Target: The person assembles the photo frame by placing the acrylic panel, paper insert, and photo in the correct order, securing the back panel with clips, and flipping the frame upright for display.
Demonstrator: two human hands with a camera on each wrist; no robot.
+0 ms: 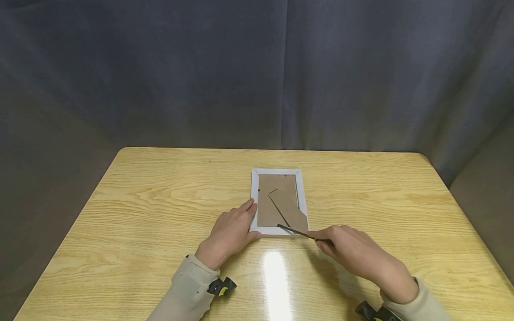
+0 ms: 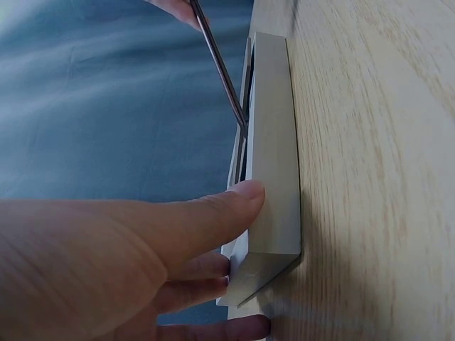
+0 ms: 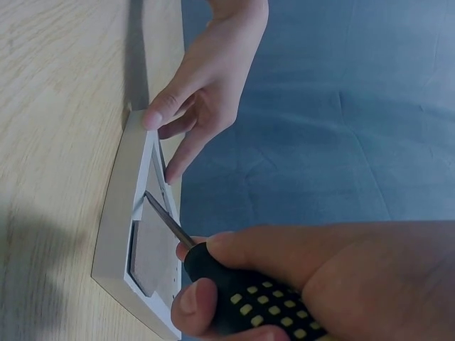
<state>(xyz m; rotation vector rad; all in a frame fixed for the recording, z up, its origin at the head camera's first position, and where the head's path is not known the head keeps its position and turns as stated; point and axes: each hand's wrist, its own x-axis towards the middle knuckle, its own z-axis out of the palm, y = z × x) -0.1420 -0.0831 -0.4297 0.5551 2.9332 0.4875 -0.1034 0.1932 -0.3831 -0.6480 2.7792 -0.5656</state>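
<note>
A white picture frame (image 1: pixel 277 171) lies face down on the wooden table, its brown backing board (image 1: pixel 283 200) showing. The board sits askew, its near right corner lapping over the frame's border. My left hand (image 1: pixel 234 229) grips the near left corner, thumb on the near edge and fingers along the left side. In my right hand (image 1: pixel 355 249) is a screwdriver with a black, yellow-dotted handle (image 3: pixel 249 302). Its metal shaft (image 2: pixel 222 74) slants down to the near edge of the frame, where the tip meets the gap beside the board.
The wooden table (image 1: pixel 160 200) spreads out on all sides of the frame, with rounded far corners. Dark curtains (image 1: pixel 201 76) hang behind it and along both sides. A black strap device (image 1: pixel 222 286) sits on each wrist.
</note>
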